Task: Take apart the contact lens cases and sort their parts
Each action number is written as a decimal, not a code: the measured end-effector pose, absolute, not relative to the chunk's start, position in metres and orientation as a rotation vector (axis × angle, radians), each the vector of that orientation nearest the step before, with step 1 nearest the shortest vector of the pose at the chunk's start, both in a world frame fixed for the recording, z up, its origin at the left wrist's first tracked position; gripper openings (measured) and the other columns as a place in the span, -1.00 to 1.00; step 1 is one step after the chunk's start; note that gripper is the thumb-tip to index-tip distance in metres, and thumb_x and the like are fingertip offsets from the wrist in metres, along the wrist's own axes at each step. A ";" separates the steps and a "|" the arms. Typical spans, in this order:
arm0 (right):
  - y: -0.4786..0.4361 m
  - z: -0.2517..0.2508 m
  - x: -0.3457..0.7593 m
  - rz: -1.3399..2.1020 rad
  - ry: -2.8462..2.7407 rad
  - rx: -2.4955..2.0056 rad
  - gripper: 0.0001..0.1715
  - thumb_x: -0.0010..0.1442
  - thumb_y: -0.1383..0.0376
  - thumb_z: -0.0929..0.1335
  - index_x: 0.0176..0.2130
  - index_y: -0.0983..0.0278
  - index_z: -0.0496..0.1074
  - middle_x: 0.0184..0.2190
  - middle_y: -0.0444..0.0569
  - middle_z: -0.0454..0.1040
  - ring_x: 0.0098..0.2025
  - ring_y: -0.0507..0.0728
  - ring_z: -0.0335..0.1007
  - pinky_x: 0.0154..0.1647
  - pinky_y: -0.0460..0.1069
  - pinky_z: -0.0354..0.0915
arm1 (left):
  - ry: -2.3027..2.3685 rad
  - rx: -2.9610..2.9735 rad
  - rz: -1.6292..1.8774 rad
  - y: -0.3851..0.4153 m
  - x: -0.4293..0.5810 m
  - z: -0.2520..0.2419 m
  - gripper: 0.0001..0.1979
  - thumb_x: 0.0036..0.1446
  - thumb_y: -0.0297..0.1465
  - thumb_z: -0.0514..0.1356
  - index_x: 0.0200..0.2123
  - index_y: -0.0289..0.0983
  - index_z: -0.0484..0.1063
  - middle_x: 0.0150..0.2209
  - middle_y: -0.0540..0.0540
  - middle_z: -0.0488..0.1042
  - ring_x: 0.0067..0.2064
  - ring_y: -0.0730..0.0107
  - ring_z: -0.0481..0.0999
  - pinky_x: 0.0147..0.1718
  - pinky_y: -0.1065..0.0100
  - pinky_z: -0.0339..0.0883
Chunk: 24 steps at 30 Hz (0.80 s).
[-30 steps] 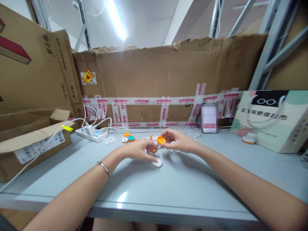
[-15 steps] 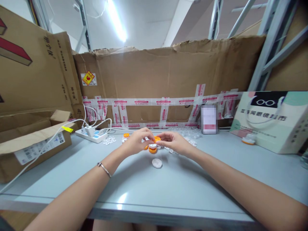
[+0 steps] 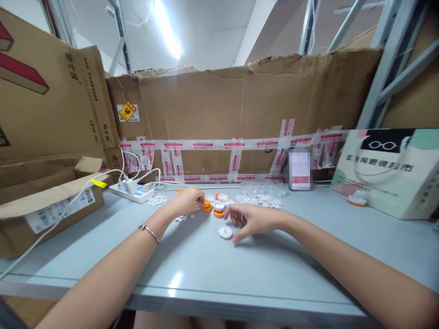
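Note:
My right hand (image 3: 255, 218) is open, with thumb and fingers apart at the right side of a round white disc (image 3: 225, 232) that lies flat on the table. Whether the fingertips touch its rim, I cannot tell. Further left, my left hand (image 3: 187, 202) has its fingers curled together beside an orange round piece (image 3: 206, 206); whatever it holds, if anything, is hidden. Between the hands sits a cluster of round white-and-orange pieces, among them a white-topped one (image 3: 218, 206) over an orange base (image 3: 218, 213). Small white bits (image 3: 181, 219) lie below my left hand.
Behind the cluster spread a pile of small white parts (image 3: 260, 201) and clear plastic pieces (image 3: 264, 187). A power strip (image 3: 135, 195) with cables and an open carton (image 3: 61, 205) are at left. A phone (image 3: 300, 171) and a paper bag (image 3: 387, 178) stand at right.
My hands, together at an orange piece above the cluster, have parted. The left has shifted left; the right has come down nearer me to the white disc and opened.

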State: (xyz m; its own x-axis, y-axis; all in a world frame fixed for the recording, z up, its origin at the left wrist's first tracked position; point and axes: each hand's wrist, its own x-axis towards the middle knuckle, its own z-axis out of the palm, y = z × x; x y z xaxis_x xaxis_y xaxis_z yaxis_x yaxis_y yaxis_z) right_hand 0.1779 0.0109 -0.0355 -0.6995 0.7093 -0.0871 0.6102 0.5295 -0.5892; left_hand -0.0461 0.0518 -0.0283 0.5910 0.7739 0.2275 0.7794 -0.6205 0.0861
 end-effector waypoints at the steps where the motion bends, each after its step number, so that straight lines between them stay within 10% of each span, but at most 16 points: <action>1: 0.010 -0.037 0.176 0.905 -2.613 -1.124 -0.32 -0.24 0.02 0.43 -0.14 0.21 0.25 -0.38 -0.15 0.24 -0.39 0.01 0.18 -0.41 -0.11 0.13 | -1.361 -2.784 -0.380 0.052 -0.045 -0.029 -0.87 -0.07 -0.55 0.09 -0.46 -0.32 0.42 -0.40 -0.06 0.43 -0.37 0.45 0.37 -0.38 0.49 0.19; 10: 0.012 -0.045 0.169 0.909 -2.587 -1.062 -0.63 -0.10 0.14 0.38 -0.28 0.25 0.29 -0.48 -0.18 0.25 -0.46 -0.02 0.16 -0.49 -0.13 0.09 | -1.311 -2.867 -0.646 0.024 -0.028 -0.019 -0.86 0.02 -0.45 0.07 -0.36 -0.30 0.42 -0.31 -0.06 0.39 -0.28 0.43 0.37 -0.29 0.45 0.21; 24: 0.017 -0.053 0.164 0.889 -2.481 -1.154 -0.52 -0.21 0.05 0.42 -0.43 0.28 0.19 -0.55 -0.20 0.23 -0.52 -0.04 0.08 -0.58 -0.14 0.00 | -1.457 -3.285 -0.320 0.019 -0.015 -0.033 -0.76 -0.16 -0.27 0.25 -0.42 -0.32 0.42 -0.46 0.00 0.46 -0.44 0.49 0.36 -0.52 0.51 0.11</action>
